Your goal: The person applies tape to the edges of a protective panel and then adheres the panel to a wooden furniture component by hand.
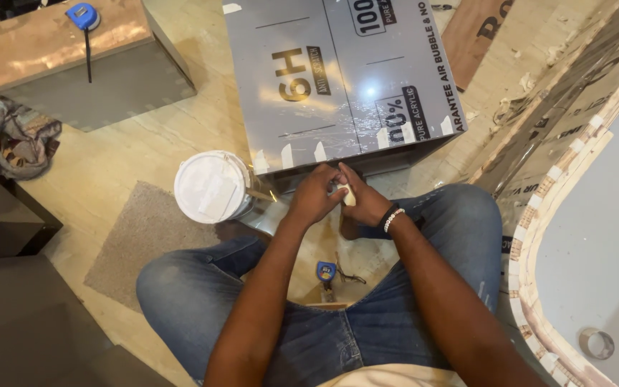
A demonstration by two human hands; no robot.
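Head view, lower centre: both hands meet between the knees. The left hand (314, 195) and right hand (364, 202) pinch a small pale tape roll (347, 193), fingers clamped on it. Risk: a slip drops it beside the white bucket (213, 186), centre left, below the grey taped panel (338, 79).

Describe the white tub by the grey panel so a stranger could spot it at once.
Start at the large glossy grey acrylic panel lying on the floor. Just off its near left corner sits the round white plastic tub, beside the person's left hand. It is the only round white container there.
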